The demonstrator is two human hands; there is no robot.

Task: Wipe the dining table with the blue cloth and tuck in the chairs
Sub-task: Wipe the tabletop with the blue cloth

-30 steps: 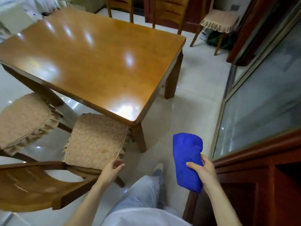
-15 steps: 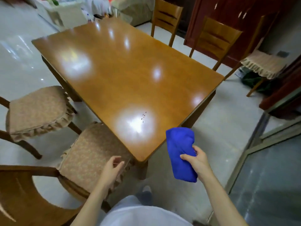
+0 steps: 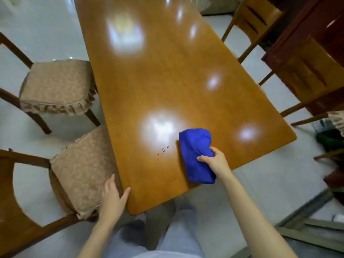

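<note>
The glossy wooden dining table (image 3: 167, 75) fills the middle of the view. Small red specks (image 3: 163, 150) mark its top near the front. The folded blue cloth (image 3: 197, 154) lies over the table's near right part, gripped by my right hand (image 3: 214, 161). My left hand (image 3: 113, 199) rests with spread fingers at the table's near left corner, touching the cushion edge of the closest chair (image 3: 81, 170). A second cushioned chair (image 3: 55, 88) stands further along the left side, pulled out from the table.
Two more wooden chairs (image 3: 255, 17) stand along the table's right side, one (image 3: 305, 75) next to a dark red cabinet (image 3: 320, 34). A metal door frame (image 3: 309, 218) lies low at the right. Pale tiled floor (image 3: 42, 30) surrounds the table. My legs show below.
I have stepped up to the table's end. My right hand carried the blue cloth from beside the table onto its top. My left hand moved from the chair cushion to the table corner.
</note>
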